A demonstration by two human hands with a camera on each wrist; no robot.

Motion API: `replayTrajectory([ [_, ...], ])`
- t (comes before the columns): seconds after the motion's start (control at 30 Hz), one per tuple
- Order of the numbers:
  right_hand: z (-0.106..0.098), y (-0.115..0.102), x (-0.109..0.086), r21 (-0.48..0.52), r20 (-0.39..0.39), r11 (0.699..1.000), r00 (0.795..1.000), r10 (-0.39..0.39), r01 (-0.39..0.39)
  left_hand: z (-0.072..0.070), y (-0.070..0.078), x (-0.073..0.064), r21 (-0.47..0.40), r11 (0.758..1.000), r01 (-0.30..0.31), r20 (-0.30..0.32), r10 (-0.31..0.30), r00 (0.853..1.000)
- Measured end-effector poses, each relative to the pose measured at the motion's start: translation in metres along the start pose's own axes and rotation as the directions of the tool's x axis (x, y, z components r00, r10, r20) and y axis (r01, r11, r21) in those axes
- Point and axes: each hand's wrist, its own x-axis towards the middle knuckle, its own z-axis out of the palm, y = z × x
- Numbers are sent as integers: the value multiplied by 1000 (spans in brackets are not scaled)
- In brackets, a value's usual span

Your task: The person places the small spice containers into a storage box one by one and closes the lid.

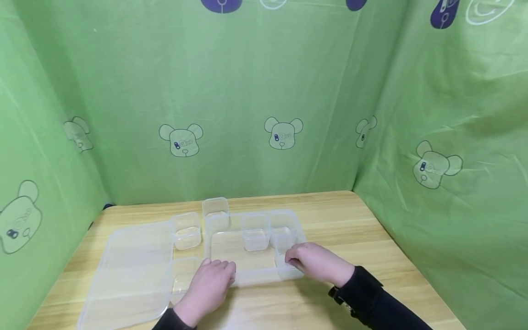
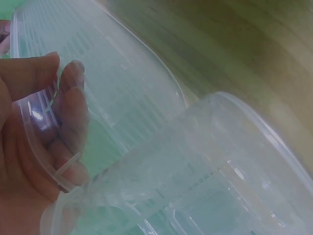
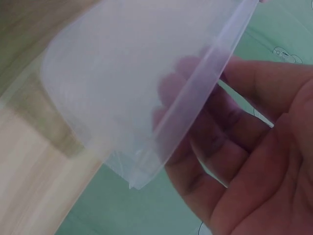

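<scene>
A large clear plastic box [image 1: 251, 277] sits on the table with its open top up. My left hand [image 1: 209, 285] grips its near left rim; the left wrist view shows thumb and curled fingers on either side of a clear wall. At the box's near right corner, my right hand [image 1: 316, 262] pinches the wall of a small clear container [image 1: 282, 257]. Through that translucent wall [image 3: 112, 73] its fingers show faintly. Two more small containers, one in the middle [image 1: 255, 241] and one at the far right [image 1: 281, 231], stand inside the box.
Left of the box lies a large flat translucent lid [image 1: 132, 275]. Small clear containers stand beside it: one at the back [image 1: 215, 206], one at the left [image 1: 187, 239], one by my left wrist [image 1: 184, 277]. Green curtains [image 1: 231, 174] enclose the wooden table [image 1: 346, 220].
</scene>
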Motion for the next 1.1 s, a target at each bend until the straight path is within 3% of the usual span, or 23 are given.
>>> replayTrajectory([
  [0.4,0,0,0,16,11,1000,1000,9,-10,-1,0,1,6,1000,-1,7,1,1000],
  [1.1,0,-1,-5,-13,-35,1000,999,-3,2,3,1,-1,13,1000,-13,-39,13,999],
])
